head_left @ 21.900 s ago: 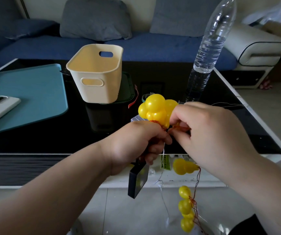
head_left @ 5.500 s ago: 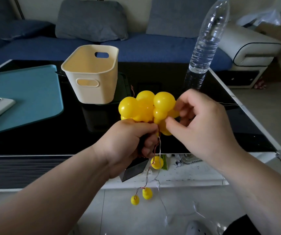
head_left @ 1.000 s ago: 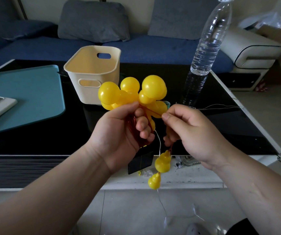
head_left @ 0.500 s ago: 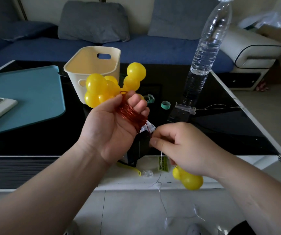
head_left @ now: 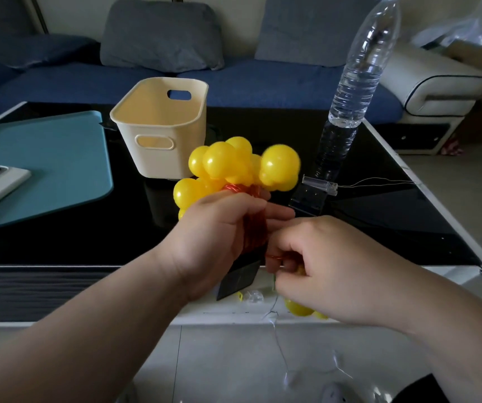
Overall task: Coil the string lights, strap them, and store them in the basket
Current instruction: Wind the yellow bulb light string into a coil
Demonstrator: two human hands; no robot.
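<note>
Black glass coffee table [head_left: 394, 222], fronting a blue fabric sofa [head_left: 263, 82], bears a cream plastic basket [head_left: 161, 158]. Above its near edge the left hand [head_left: 210, 239] grips the coiled yellow-bulb string lights [head_left: 234, 167] by their red wire; the right hand [head_left: 330, 266] pinches the wire's loose end, more bulbs hanging beneath.

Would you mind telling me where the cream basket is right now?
In the head view the cream basket stands on the black table, left of centre, between the teal mat and the water bottle.
</note>
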